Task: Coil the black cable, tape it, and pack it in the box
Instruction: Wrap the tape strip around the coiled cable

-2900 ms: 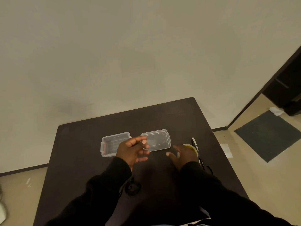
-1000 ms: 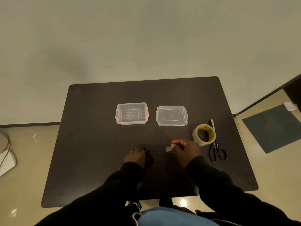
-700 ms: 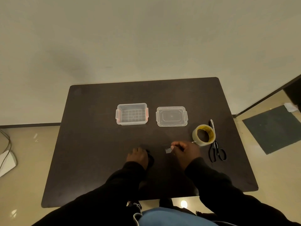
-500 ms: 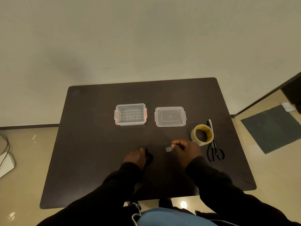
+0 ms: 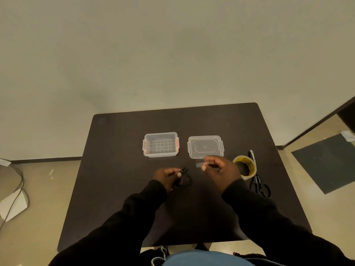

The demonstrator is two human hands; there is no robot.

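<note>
The taping step is in hand: the coil is made, the strip is cut, and neither has met the other. Nearest, the left hand pinches the small coiled black cable, whose loops hang just right of its fingertips above the dark brown table. Across a short gap, the right hand grips a short piece of clear tape between thumb and forefinger, the strip jutting left towards the coil. Next, I judge, the tape must wrap around the bundled loops without letting them spring loose. Beyond the fingers, the open clear plastic box waits, its clear lid lying beside it.
</note>
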